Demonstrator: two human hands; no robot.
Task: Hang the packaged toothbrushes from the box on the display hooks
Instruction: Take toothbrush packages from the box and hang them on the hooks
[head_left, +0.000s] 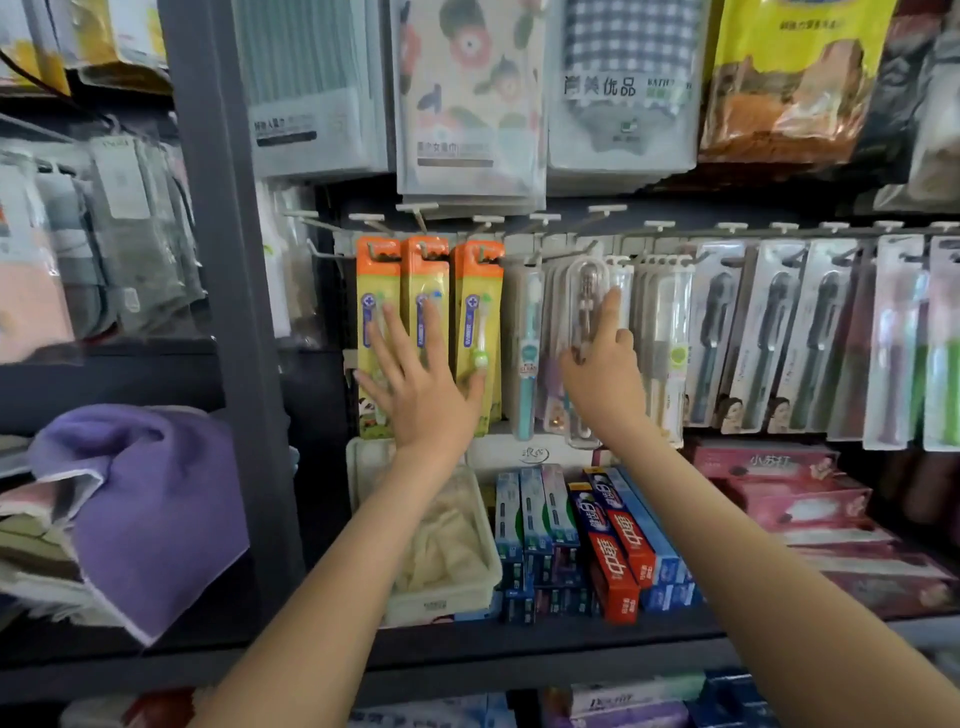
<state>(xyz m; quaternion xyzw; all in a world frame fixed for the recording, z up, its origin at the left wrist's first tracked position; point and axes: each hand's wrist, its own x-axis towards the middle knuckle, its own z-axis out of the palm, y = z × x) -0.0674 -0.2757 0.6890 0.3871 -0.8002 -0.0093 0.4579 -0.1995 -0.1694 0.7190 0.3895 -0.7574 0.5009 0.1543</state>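
Orange-yellow toothbrush packs (426, 275) hang upright on display hooks (597, 218) (clear-cased packs (584, 291) just right).

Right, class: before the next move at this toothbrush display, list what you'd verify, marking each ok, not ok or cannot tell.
1. Orange packs hung up: ok.
2. Left hand lies flat on orange packs: ok.
3. Clear pack fully hung: cannot tell.
4. Right hand grips clear pack: cannot tell.
5. Empty hook free, left of orange packs: ok.
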